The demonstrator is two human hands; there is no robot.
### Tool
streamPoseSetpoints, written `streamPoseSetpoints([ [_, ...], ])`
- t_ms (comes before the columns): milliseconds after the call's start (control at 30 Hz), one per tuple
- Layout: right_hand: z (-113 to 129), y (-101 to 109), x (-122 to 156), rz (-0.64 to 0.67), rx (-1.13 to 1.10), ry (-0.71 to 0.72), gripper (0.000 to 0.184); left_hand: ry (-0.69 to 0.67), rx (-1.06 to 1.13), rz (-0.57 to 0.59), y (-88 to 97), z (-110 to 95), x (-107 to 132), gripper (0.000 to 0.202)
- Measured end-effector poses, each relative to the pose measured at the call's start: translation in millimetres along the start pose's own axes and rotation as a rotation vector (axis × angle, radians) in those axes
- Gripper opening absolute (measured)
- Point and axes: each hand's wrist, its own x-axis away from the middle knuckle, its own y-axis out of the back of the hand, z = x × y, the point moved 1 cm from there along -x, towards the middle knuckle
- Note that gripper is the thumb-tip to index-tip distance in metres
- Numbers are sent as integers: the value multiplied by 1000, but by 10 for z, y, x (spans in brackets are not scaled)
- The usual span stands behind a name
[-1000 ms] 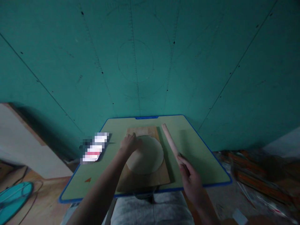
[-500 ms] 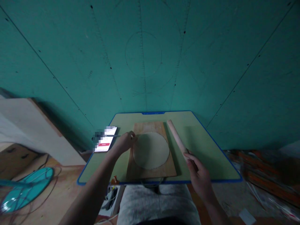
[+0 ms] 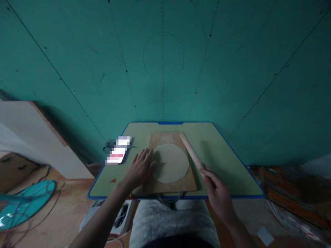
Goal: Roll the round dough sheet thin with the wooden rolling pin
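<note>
A flat round sheet of dough (image 3: 170,163) lies on a wooden board (image 3: 165,138) on the small table. My left hand (image 3: 141,166) is spread out over the board's left edge, its fingers beside the dough's left rim; I cannot tell whether the thumb touches the dough. My right hand (image 3: 216,186) is wrapped round the near end of a wooden rolling pin (image 3: 191,151). The pin slants away to the far left, its far end by the board's upper right corner, along the right side of the dough.
A phone (image 3: 119,151) with a lit screen rests at the left of the pale green table (image 3: 227,172), which has a blue rim. Behind it rises a green wall (image 3: 165,69). White panels (image 3: 46,137) lean at the left, and a turquoise round base (image 3: 28,203) stands on the floor.
My left hand has gone from closed fingers at the dough's edge to spread fingers, slightly lower. The rolling pin in my right hand has shifted a little left, closer to the board.
</note>
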Motion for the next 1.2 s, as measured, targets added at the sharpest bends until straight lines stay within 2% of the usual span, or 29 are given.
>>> streamPoseSetpoints([
  [100,309,-136,67,165,60,187,33,61,59,-231,171,51,69,57],
  [167,519,-259,115,288,112,290,41,24,77,-333,260,7,108,56],
  [233,691,-373,151,396,161,359,50,-57,70,-325,287,-72,132,54],
  [333,833,-485,183,504,191,422,62,-171,-4,-202,230,-181,146,52],
  [467,850,-516,196,474,224,481,59,-182,-132,-102,156,-257,128,50],
  [567,785,-509,163,470,255,431,53,-143,-163,-58,167,-307,25,50],
  [733,537,-467,-19,341,396,354,35,-96,-140,28,161,-453,-408,51],
  [833,388,-436,-134,326,433,322,35,-76,-77,79,128,-550,-704,49],
  [933,336,-425,-164,344,410,328,38,-44,-21,73,127,-600,-829,45],
  [1033,392,-442,-76,341,392,399,41,-8,-19,11,154,-571,-683,44],
  [1200,588,-487,140,306,333,517,50,-100,-80,-104,159,-461,-98,40],
])
